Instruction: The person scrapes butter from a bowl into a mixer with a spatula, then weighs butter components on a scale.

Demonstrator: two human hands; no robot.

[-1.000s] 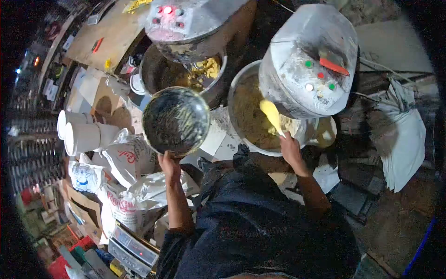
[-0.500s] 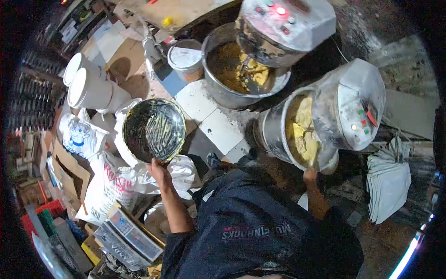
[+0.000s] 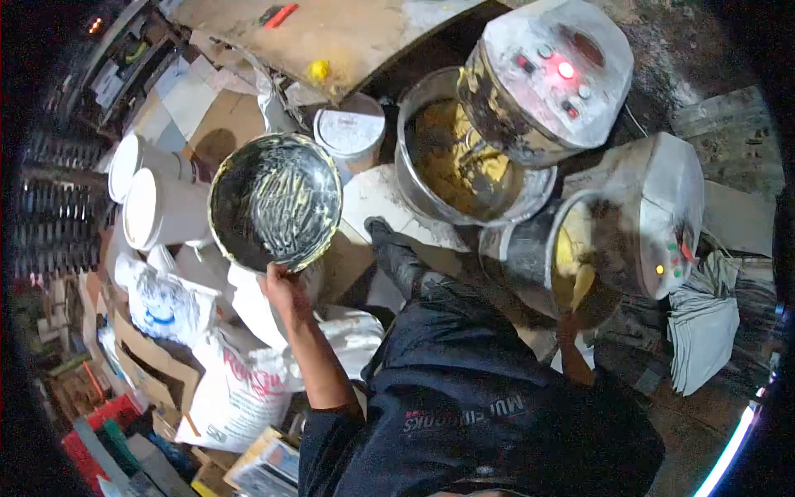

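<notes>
My left hand (image 3: 284,286) grips the near rim of a large round basin (image 3: 281,199), which is tilted so its dark inside, streaked with pale yellow smears, faces me. At the right, my right hand (image 3: 569,323), in shadow and blurred, is closed around a spatula (image 3: 584,286) with a yellowish blade at the near edge of a metal mixer bowl (image 3: 517,261). Yellow dough (image 3: 573,240) lies inside that bowl, under the mixer head (image 3: 654,215). Beyond it, a second mixer bowl (image 3: 403,157) contains crumbly yellow-brown dough (image 3: 451,166).
The second mixer's head (image 3: 546,83) has a lit red lamp. White buckets (image 3: 174,211) and a lidded tub (image 3: 349,132) stand beyond the basin. White sacks (image 3: 236,398) and cardboard (image 3: 149,356) lie at left. A wooden table (image 3: 348,41) is at the back; folded cloths (image 3: 704,331) hang at right.
My view has shifted, and one foot shows further forward on the tiles. The basin is raised nearer to the lidded tub. My right hand stays by the near mixer bowl with the spatula.
</notes>
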